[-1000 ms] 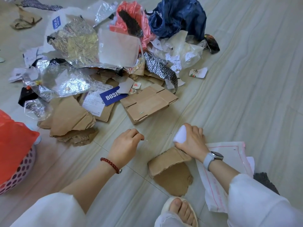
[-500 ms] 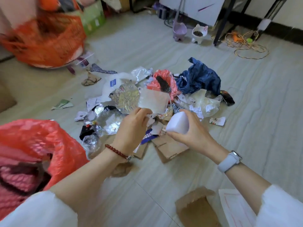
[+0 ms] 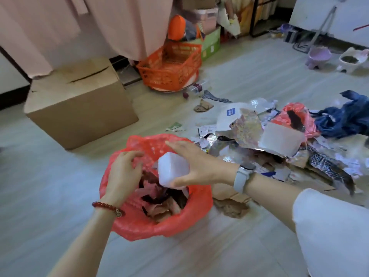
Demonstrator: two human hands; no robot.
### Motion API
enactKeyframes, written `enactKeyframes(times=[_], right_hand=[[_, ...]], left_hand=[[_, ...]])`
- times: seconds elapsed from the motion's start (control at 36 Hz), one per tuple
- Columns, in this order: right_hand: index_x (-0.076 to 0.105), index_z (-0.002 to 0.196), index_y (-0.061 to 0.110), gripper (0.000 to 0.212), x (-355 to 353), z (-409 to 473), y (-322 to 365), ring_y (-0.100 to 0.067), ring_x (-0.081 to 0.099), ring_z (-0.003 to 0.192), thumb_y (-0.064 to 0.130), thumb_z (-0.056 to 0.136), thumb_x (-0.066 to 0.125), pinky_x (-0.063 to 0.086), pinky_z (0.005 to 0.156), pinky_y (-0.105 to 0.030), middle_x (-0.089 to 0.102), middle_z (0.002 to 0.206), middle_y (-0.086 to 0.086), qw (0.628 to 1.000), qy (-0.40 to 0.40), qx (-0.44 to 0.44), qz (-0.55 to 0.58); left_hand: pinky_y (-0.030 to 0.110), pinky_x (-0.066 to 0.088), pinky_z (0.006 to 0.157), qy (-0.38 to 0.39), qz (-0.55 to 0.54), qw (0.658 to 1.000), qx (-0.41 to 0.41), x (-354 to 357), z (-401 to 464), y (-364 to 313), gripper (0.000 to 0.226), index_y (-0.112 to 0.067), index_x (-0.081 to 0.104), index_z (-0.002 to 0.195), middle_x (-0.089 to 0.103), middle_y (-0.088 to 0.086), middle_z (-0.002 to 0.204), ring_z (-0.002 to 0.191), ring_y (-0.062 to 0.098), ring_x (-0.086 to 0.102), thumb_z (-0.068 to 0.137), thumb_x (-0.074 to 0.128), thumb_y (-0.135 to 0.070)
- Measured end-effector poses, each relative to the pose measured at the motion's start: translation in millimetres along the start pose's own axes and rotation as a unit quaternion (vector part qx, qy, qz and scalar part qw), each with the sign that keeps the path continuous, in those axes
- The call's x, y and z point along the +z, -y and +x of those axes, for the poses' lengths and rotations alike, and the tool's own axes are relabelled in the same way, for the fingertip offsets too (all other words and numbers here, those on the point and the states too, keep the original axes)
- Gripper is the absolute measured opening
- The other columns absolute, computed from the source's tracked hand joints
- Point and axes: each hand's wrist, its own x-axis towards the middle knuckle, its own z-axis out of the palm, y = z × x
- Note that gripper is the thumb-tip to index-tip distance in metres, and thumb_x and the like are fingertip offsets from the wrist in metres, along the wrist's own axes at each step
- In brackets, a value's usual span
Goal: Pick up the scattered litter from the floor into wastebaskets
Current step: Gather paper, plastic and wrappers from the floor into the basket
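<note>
Right hand (image 3: 196,166) has carried the white block (image 3: 172,170) from the floor pile, gripping it over the red-lined wastebasket (image 3: 191,214), left hand (image 3: 124,170) fingers loosely curled at the liner rim, drop next.

Pale wood-look floor (image 3: 50,186) is carrying a lot: a red-bagged wastebasket (image 3: 195,204) up front, a big cardboard box (image 3: 79,108) behind it, an orange crate (image 3: 169,68) further back, and a litter pile (image 3: 279,140) on the right (foil, cardboard scraps, paper, a blue bag). Two small pots (image 3: 319,56) sit far right.
</note>
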Motion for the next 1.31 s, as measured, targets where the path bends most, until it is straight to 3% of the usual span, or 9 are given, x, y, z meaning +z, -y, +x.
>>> enactKeyframes(times=[0.08,0.17,0.36,0.58,0.78,0.89,1.03,1.19,1.31], right_hand=[[0.012,0.147,0.028,0.085,9.8,1.4,-6.6,-0.014,0.007,0.143,0.045,0.082,0.063,0.012,0.118,-0.035,0.012,0.155,0.0,1.0,0.004,0.025,-0.015],[0.033,0.141,0.019,0.059,2.0,-9.8,-18.8,-0.014,0.027,0.137,0.034,0.089,0.057,0.023,0.114,-0.032,0.035,0.147,-0.002,0.996,-0.08,0.045,0.001],[0.054,0.125,0.012,0.033,-35.9,-107.5,-70.0,-0.01,0.051,0.105,0.014,0.092,0.051,0.034,0.087,-0.013,0.057,0.125,-0.003,0.944,-0.221,0.243,0.023],[0.061,0.115,0.008,0.026,-44.8,-319.7,-104.5,-0.014,0.057,0.092,0.01,0.091,0.051,0.043,0.086,-0.024,0.064,0.112,-0.009,0.793,-0.341,0.502,0.061],[0.063,0.11,0.001,0.023,18.8,-498.0,-132.6,-0.029,0.061,0.104,0.005,0.09,0.051,0.044,0.095,-0.038,0.065,0.111,-0.018,0.635,-0.453,0.622,0.069],[0.063,0.11,0.0,0.025,71.9,-572.0,-134.1,-0.03,0.057,0.11,0.005,0.091,0.048,0.04,0.096,-0.034,0.063,0.117,-0.016,0.565,-0.458,0.685,0.05],[0.061,0.113,-0.002,0.029,127.0,-637.9,-156.1,-0.039,0.054,0.111,0.002,0.085,0.054,0.039,0.099,-0.042,0.062,0.113,-0.023,0.566,-0.402,0.72,-0.001],[0.026,0.144,0.022,0.064,156.9,-673.9,-200.2,-0.035,0.013,0.14,0.037,0.089,0.054,0.016,0.113,-0.042,0.018,0.152,-0.015,0.593,-0.279,0.753,0.063],[0.02,0.145,0.031,0.07,168.5,-682.1,-214.9,-0.033,0.015,0.136,0.049,0.086,0.052,0.021,0.112,-0.047,0.016,0.151,-0.006,0.601,-0.228,0.765,0.045]], left_hand=[[0.034,0.041,0.092,-0.037,-0.03,0.998,-0.033,-3.0,0.4,5.6,0.025,-0.012,0.062,0.11,0.057,0.009,0.114,0.105,0.025,0.056,0.088,0.051,-0.01],[0.03,0.04,0.09,-0.031,-0.054,0.998,0.018,13.3,2.7,-16.0,0.026,-0.012,0.061,0.112,0.057,0.008,0.115,0.104,0.023,0.056,0.089,0.051,-0.01],[0.042,0.044,0.088,0.12,-0.128,0.967,0.182,104.5,-10.1,-134.5,0.026,-0.012,0.06,0.113,0.055,0.01,0.114,0.104,0.028,0.054,0.088,0.053,-0.009],[0.043,0.042,0.094,0.363,-0.096,0.851,0.367,196.4,-97.3,-259.6,0.031,-0.009,0.056,0.119,0.049,0.013,0.125,0.115,0.032,0.047,0.089,0.051,-0.015],[0.042,0.042,0.096,0.465,0.019,0.745,0.478,264.0,-193.8,-316.3,0.037,-0.013,0.046,0.128,0.041,0.01,0.133,0.117,0.031,0.046,0.093,0.045,-0.023],[0.042,0.039,0.099,0.498,0.088,0.696,0.509,294.7,-253.8,-328.9,0.042,-0.016,0.041,0.133,0.037,0.008,0.138,0.123,0.028,0.041,0.094,0.044,-0.029],[0.044,0.031,0.106,0.541,0.121,0.676,0.486,334.4,-329.5,-327.0,0.056,-0.022,0.027,0.141,0.021,0.005,0.15,0.135,0.027,0.024,0.092,0.044,-0.044],[0.06,0.005,0.111,0.559,0.167,0.701,0.41,384.5,-403.5,-325.9,0.102,-0.031,-0.003,0.145,-0.012,0.005,0.155,0.142,0.033,-0.013,0.07,0.049,-0.076],[0.063,0.005,0.108,0.543,0.2,0.718,0.387,407.6,-432.0,-326.1,0.116,-0.033,-0.011,0.143,-0.013,0.007,0.153,0.14,0.039,-0.014,0.06,0.054,-0.08]])
